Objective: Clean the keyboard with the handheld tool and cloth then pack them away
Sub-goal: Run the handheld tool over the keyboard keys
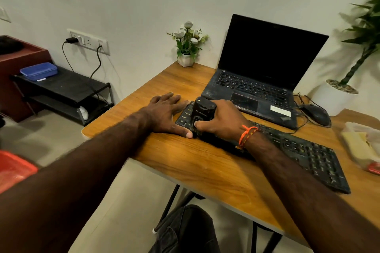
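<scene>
Right hand (221,120) grips the handheld tool (202,114) on the keyboard (298,150)'s left end; left hand (166,113) lies flat, fingers spread, on the bench (205,162). Laptop (259,80) and mouse (315,114) stand behind; a bagged cloth (358,146) lies at right.

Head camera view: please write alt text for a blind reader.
The right hand grips a black handheld tool on the left end of a black keyboard, while the left hand lies flat beside it on the wooden desk.

We see a wooden table (205,162) carrying a black keyboard (308,154) under our right hand (222,121), a laptop (259,80) beyond it, a mouse (315,114) further right, and a flowerpot (186,59) beyond our left hand (164,113).
</scene>
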